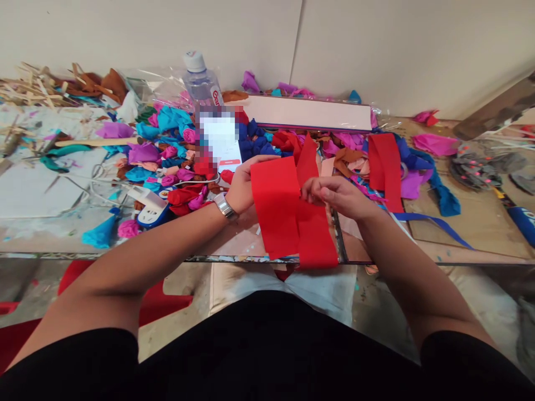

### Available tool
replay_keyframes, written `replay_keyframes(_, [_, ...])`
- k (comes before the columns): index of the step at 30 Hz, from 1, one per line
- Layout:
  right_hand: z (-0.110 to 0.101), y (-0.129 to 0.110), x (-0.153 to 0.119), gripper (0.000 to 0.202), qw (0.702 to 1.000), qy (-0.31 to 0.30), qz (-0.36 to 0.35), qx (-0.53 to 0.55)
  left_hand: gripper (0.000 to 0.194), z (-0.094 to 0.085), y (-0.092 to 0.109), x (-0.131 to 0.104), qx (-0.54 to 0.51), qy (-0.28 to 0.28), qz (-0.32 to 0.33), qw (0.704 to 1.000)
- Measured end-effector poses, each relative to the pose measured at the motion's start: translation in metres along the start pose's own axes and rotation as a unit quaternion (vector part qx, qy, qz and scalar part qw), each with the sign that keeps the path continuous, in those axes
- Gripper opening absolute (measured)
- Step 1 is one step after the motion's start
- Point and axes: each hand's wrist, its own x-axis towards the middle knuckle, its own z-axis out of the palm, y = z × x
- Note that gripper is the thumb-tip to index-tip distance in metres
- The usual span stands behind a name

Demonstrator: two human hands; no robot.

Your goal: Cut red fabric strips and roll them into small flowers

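Note:
A wide strip of red crepe paper (276, 206) hangs over the table's front edge in front of me. My left hand (243, 186), with a watch (225, 206) on its wrist, is closed on the strip's left side; the paper hides most of its fingers. At the right side of the strip, the curled fingers of my right hand (328, 194) pinch at the paper's edge. More red paper hangs in a fold below that hand. Behind it, another red strip (307, 161) stands up among crumpled pieces.
Crumpled coloured paper flowers (167, 161) cover the table's middle. A lit phone (223, 139) leans near a water bottle (203, 83). Left are a power strip (152, 211), teal-handled pliers (54, 159) and wooden sticks (37, 89). A long pale box (309, 113) lies by the wall.

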Motion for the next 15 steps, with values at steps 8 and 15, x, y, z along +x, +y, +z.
replay_keyframes(8, [0.038,0.022,0.014,0.069,0.977,0.153,0.047,0.142,0.046,0.006,0.009,-0.005,0.023,-0.083,0.035,0.996])
replay_keyframes(15, [0.042,0.026,0.021,0.064,0.943,0.253,0.048,0.212,0.057,0.013,-0.012,-0.009,-0.068,-0.045,-0.035,0.996])
